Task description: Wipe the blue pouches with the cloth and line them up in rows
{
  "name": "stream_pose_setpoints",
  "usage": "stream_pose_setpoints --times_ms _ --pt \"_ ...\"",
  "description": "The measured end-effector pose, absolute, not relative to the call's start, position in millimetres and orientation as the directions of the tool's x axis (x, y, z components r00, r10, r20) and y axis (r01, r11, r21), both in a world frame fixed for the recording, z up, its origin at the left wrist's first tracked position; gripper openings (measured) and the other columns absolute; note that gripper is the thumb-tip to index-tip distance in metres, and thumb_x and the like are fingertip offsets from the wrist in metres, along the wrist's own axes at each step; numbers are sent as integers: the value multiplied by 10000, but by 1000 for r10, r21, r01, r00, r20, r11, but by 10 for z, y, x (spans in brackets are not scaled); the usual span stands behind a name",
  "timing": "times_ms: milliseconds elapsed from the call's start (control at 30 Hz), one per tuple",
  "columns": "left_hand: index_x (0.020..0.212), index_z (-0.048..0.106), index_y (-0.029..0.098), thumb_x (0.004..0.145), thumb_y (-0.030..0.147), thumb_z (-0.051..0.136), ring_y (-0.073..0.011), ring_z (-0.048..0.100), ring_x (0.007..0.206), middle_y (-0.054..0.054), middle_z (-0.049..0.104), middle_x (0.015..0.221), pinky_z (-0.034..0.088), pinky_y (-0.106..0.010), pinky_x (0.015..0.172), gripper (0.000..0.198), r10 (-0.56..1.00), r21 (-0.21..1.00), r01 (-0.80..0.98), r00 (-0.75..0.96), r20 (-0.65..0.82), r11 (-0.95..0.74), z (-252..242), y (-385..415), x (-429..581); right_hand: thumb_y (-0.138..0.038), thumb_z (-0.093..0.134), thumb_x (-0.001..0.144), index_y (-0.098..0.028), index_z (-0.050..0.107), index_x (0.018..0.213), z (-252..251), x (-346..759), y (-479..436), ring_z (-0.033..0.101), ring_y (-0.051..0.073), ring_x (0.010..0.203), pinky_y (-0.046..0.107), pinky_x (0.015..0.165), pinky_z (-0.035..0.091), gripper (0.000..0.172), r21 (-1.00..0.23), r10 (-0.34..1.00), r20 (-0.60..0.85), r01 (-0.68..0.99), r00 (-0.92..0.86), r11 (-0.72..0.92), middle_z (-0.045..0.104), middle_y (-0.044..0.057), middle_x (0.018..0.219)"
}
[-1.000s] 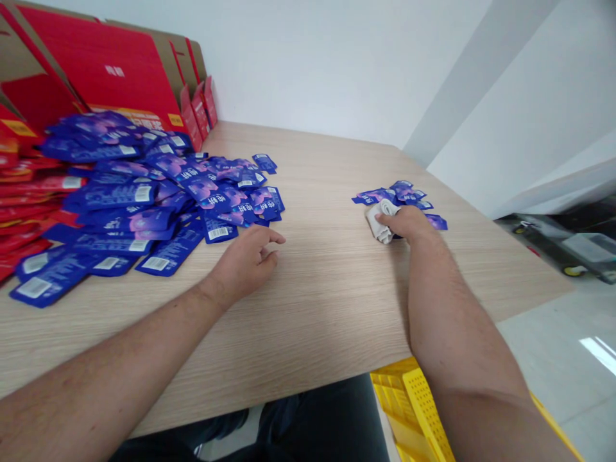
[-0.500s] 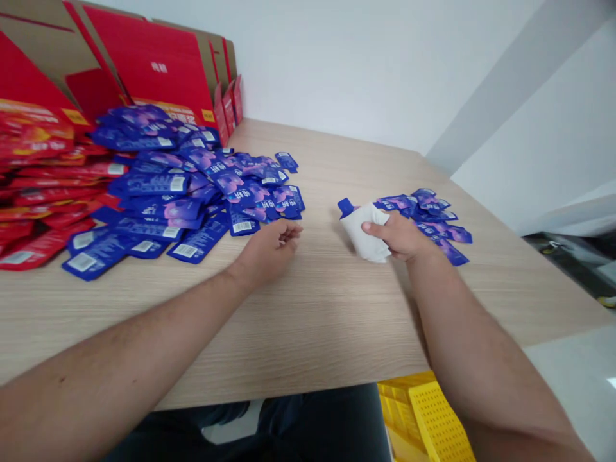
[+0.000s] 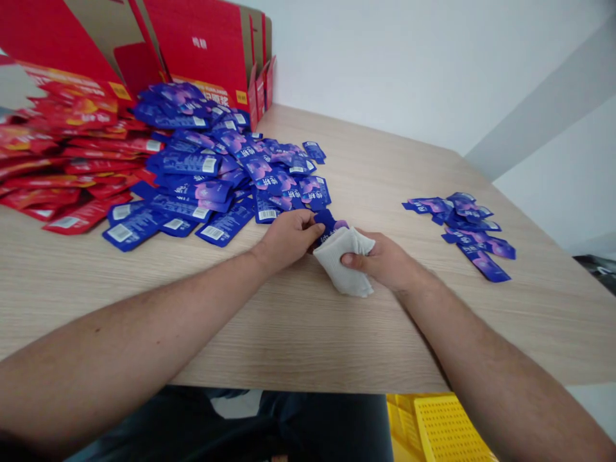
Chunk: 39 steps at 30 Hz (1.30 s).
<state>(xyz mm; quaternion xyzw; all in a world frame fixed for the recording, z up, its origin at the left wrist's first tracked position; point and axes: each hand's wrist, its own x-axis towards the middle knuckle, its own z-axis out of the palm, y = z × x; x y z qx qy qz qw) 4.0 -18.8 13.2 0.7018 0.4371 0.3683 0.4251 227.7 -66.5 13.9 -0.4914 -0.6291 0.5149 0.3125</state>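
Between my two hands is a blue sachet (image 3: 325,222) with a pink-purple print, partly covered by a folded white cloth (image 3: 339,260). My left hand (image 3: 291,240) pinches the sachet's left end between thumb and fingers. My right hand (image 3: 380,260) grips the cloth with the thumb on top; the sachet's other end is hidden behind it. Just beyond my left hand lies a large heap of blue sachets (image 3: 226,167). A smaller group of the same blue sachets (image 3: 469,224) is spread on the table to the right of my right hand.
Red sachets (image 3: 81,167) are piled at the left. Red and brown cardboard boxes (image 3: 202,51) stand behind the heaps against the white wall (image 3: 385,64). Below the table's (image 3: 289,340) front edge, at the right, is a yellow plastic crate (image 3: 447,423).
My right hand has moved left and nearer with the cloth and sachet, and my left hand has taken hold of the sachet's end. The view has shifted a little to the left.
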Motion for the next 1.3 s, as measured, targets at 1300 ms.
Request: stream_pose_setpoints --times_ms 1300 --pt "790 666 172 909 223 589 -179 633 812 -29 732 846 434 -309 730 151 833 739 482 520 189 -470 141 -294 171 -342 669 839 -240 581 825 625 2105 -780 598 243 787 354 685 397 135 -335 947 266 904 -180 266 682 63 845"
